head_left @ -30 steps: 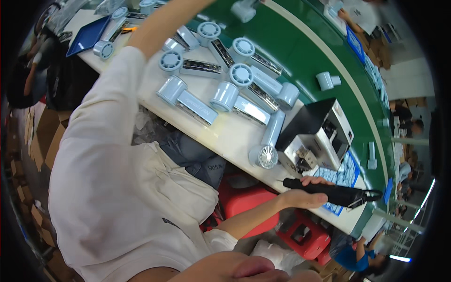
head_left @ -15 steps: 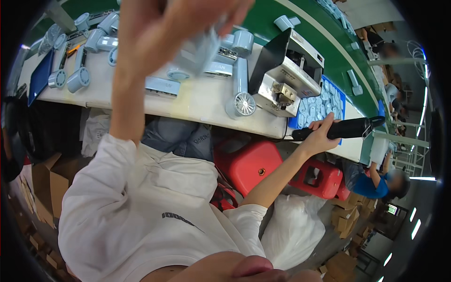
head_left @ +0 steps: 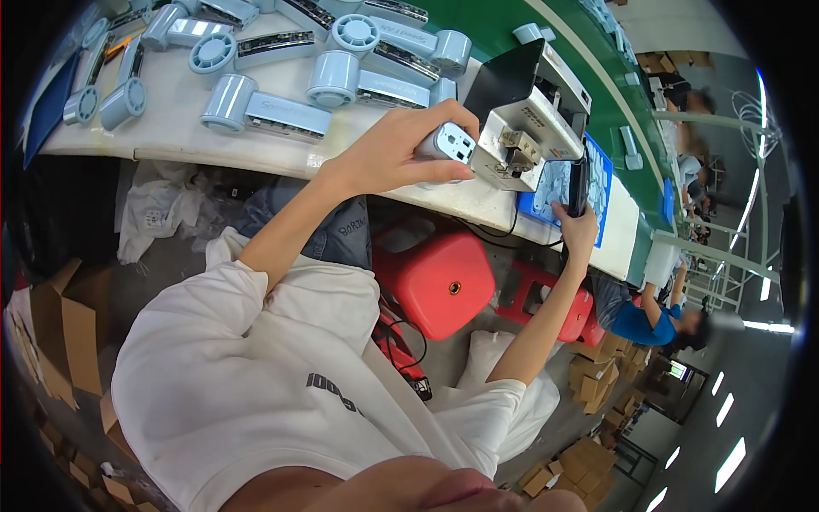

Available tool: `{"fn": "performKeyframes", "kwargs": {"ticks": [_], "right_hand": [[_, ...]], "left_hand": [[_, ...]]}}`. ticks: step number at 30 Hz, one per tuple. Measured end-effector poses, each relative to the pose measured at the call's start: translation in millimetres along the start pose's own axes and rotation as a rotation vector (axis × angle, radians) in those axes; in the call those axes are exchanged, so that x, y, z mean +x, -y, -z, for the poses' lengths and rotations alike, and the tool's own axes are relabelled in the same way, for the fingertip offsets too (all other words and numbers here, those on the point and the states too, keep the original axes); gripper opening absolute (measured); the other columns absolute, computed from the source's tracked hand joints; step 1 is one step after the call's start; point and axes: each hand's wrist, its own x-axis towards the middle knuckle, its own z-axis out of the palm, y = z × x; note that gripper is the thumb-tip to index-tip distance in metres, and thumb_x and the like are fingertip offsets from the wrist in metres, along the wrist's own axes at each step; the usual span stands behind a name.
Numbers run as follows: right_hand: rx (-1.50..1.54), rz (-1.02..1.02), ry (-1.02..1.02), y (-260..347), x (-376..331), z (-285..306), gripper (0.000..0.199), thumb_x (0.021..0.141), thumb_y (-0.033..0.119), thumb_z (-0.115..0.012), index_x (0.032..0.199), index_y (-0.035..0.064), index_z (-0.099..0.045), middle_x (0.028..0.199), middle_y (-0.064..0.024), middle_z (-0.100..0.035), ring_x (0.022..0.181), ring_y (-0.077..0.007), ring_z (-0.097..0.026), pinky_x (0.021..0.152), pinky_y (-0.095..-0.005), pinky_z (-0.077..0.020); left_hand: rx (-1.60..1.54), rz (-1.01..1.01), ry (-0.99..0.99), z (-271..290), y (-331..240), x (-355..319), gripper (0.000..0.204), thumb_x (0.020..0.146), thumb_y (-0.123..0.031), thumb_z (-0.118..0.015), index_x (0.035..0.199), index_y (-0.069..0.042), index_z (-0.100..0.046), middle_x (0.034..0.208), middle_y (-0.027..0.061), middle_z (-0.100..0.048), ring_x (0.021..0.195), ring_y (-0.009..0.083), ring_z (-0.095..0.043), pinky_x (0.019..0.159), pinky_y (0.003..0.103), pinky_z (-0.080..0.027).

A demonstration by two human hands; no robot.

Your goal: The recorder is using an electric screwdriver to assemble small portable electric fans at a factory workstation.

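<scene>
My left hand [head_left: 384, 154] is closed round a light-blue handheld fan [head_left: 444, 142] near the table's front edge. The fan's end face, pierced by small dark openings, points toward me and right; most of its body is hidden behind my fingers. To the right, my right hand [head_left: 578, 229] grips a black electric screwdriver [head_left: 578, 184], held upright over a blue tray [head_left: 525, 205] of light-blue plastic pieces. Between my hands stands a silver and black screw feeder [head_left: 546, 128], close to the fan but not held. Several fans with exposed circuit boards, one of them a fan [head_left: 229, 102], lie on the left.
The white tabletop [head_left: 171, 141] ends in front of me, beside a green surface [head_left: 597, 51]. Red stools [head_left: 444, 282] stand below the edge. Cardboard boxes [head_left: 77, 333] are on the floor at left. A co-worker in blue [head_left: 640, 324] is at far right.
My left hand has come down from high at the upper left to beside the screw feeder, with the fan in it. The screwdriver has turned from lying sideways to upright.
</scene>
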Motion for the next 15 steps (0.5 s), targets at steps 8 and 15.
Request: {"fn": "performKeyframes", "kwargs": {"ticks": [8,15], "right_hand": [[0.565,-0.031,-0.167,11,-1,3,0.021,0.076,0.012,-0.069,0.079,0.0002,-0.052,0.054,-0.0022,-0.048,0.04,-0.0091,-0.043,0.037,-0.0247,-0.0331],[1.273,0.21,0.179,156,-111,32,0.024,0.072,-0.005,-0.066,0.085,0.0037,-0.047,0.067,-0.0056,-0.051,0.043,-0.0088,-0.043,0.039,-0.022,-0.0334]], "left_hand": [[-0.167,-0.031,-0.028,5,8,-3,0.034,0.077,-0.025,-0.069,0.1,-0.006,-0.052,0.087,0.0037,-0.058,0.076,0.0122,-0.055,0.069,0.026,-0.044],[0.065,-0.081,0.028,-10,-8,-6,0.055,0.063,-0.045,-0.075,0.098,-0.009,-0.053,0.083,0.0034,-0.061,0.072,0.0215,-0.06,0.062,0.028,-0.046]]}}
